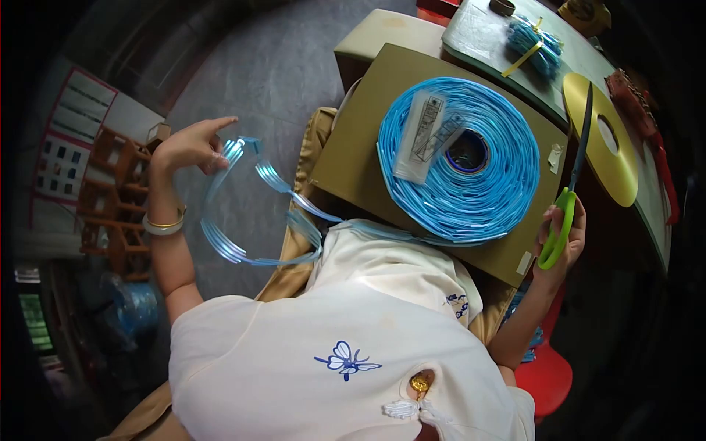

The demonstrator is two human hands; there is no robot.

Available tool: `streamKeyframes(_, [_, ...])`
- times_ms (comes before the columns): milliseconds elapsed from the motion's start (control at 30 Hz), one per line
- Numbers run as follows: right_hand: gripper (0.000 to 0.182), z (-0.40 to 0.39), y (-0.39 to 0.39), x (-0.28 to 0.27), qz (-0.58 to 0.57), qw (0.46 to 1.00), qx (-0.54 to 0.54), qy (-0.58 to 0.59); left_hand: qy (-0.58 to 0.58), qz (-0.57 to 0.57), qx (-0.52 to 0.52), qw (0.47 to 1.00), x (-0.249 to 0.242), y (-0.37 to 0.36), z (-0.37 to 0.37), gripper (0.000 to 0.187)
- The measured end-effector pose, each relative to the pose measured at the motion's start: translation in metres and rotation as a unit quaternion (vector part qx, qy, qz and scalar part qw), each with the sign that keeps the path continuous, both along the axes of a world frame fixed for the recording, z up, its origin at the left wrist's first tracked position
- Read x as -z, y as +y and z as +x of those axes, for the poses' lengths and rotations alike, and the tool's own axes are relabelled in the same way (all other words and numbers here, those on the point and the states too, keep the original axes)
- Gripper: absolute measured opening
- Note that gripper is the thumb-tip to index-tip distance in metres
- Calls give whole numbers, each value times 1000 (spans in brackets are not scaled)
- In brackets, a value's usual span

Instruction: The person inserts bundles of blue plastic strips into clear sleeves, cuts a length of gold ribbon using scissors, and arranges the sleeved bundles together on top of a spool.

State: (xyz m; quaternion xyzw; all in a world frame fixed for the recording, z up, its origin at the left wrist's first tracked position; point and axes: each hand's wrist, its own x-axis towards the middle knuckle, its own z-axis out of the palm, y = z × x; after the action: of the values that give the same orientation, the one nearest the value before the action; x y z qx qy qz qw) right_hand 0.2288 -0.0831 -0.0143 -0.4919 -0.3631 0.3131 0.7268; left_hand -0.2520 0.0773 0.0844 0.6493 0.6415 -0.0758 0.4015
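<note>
Green-handled scissors [559, 229] are held point-up, right hand [575, 239] wrapped round the handles. Some shiny blue strip [215, 237] is looped by the left hand's [191, 147] thumb, but whether it's pinched can't be told, tbh. The big blue coil [507, 176] is parked on a brown box [349, 158].

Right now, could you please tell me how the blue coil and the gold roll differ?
The blue coil is wound from shiny strands, while the gold roll shows a smooth face. The blue coil looks larger here than the gold roll. The blue coil lies on the box, whereas the gold roll is on the table. Both are round with a central hole.
</note>
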Motion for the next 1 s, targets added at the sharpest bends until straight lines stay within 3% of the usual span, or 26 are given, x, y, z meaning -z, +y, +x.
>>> streamKeyframes(33, [44, 0, 0, 1, -5, 1000, -4, -1, -1, -5, -4, 1000, 6, -2, -1, 79])
streamKeyframes(167, [43, 0, 1, 4, -7, 1000, -1, -13, 223, 166, 67, 958, 43, -5, -3, 74])
streamKeyframes(233, [43, -1, 2, 4, -6, 1000, -5, -13, 113, 256, 99, 955, 53, -7, 6, 69])
streamKeyframes(367, [43, -1, 1, 5, 1, 1000, -6, -13, -5, 230, 148, 962, 55, -14, 52, 57])
streamKeyframes(500, [43, 2, -2, 5, 9, 1000, -13, 4, -99, 114, 234, 961, 105, -25, 78, 46])
streamKeyframes(667, [43, -1, -3, 3, 14, 1000, -12, 5, -191, 152, 299, 922, 132, -54, 96, 49])
streamKeyframes(833, [43, -5, -2, 3, 8, 1000, -13, 6, -134, 69, 256, 955, 120, -56, 103, 54])
streamKeyframes(1000, [43, -6, -2, 2, 8, 1000, -14, -1, -168, 80, 278, 942, 113, -57, 107, 59])
